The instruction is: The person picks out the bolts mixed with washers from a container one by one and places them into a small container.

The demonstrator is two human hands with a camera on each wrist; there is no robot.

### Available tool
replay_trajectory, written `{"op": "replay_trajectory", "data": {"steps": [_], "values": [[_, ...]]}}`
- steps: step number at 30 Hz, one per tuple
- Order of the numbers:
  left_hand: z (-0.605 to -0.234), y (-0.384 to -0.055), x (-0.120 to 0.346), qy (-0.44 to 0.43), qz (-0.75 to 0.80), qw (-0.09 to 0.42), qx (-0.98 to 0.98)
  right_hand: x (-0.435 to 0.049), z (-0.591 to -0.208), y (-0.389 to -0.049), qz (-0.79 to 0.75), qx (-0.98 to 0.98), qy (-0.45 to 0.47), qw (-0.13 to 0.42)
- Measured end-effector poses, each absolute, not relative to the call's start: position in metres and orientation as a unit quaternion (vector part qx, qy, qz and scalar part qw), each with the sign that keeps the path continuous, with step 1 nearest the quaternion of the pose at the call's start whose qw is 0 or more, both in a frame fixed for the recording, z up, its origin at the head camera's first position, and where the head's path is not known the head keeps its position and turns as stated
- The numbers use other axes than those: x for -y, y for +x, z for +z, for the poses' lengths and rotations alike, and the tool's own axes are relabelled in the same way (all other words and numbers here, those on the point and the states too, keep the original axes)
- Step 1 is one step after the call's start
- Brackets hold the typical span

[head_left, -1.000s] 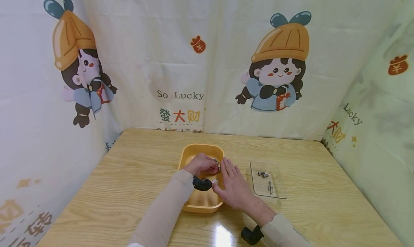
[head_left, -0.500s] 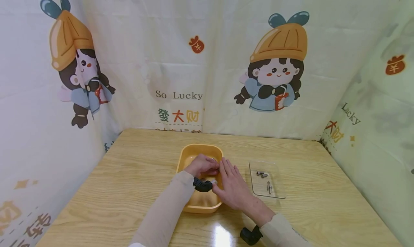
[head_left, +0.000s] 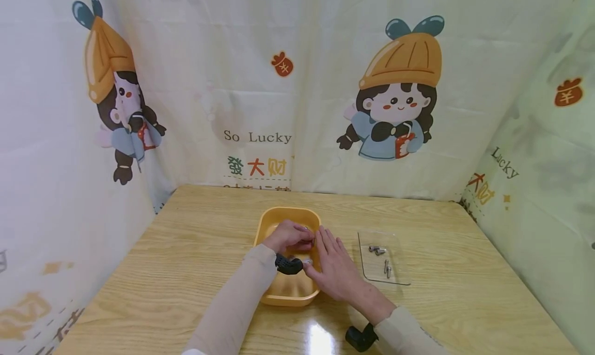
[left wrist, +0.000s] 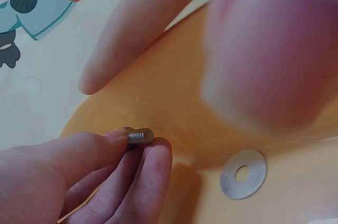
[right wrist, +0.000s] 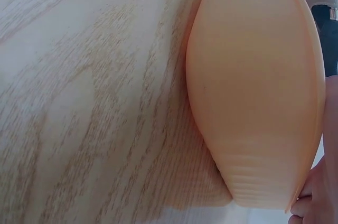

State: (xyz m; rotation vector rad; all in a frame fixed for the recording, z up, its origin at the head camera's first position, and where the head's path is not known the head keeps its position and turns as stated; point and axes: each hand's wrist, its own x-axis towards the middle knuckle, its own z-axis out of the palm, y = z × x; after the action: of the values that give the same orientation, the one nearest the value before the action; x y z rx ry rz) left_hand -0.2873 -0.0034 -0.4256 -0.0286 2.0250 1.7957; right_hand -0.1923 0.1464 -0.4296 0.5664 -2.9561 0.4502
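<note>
An orange plastic bin (head_left: 290, 299) stands on the table. My left hand (head_left: 289, 235) reaches into it near its right wall. In the left wrist view, thumb and fingers pinch a metal screw (left wrist: 141, 137), its threaded end sticking out; its head is hidden by the fingers. A flat metal washer (left wrist: 244, 174) lies in the bin beside that hand. My right hand (head_left: 338, 272) lies along the bin's right rim with its fingers fairly straight, and its thumb reaches over the inside. Blurred fingers of the right hand fill the upper part of the left wrist view.
Right of the bin lies a shallow clear plastic tray (head_left: 388, 282) holding several small screws (head_left: 388, 268). Both sit on a wood-grain table (head_left: 209, 226). Printed curtains (head_left: 321, 138) enclose the back and sides. A black wrist device (head_left: 360, 338) hangs below the right forearm.
Shiny metal pieces by the bin's right wall showed more plainly one second ago; my left fingers now cover more of them. The right hand stays at the rim.
</note>
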Motion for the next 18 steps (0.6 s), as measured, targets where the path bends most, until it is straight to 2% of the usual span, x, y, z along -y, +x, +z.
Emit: {"op": "replay_trajectory", "data": {"steps": [18], "values": [[-0.407,-0.291,0.01,0.013,0.669,0.225,-0.709,-0.169,-0.418,-0.194,0.175,0.969,0.164,0.051]]}}
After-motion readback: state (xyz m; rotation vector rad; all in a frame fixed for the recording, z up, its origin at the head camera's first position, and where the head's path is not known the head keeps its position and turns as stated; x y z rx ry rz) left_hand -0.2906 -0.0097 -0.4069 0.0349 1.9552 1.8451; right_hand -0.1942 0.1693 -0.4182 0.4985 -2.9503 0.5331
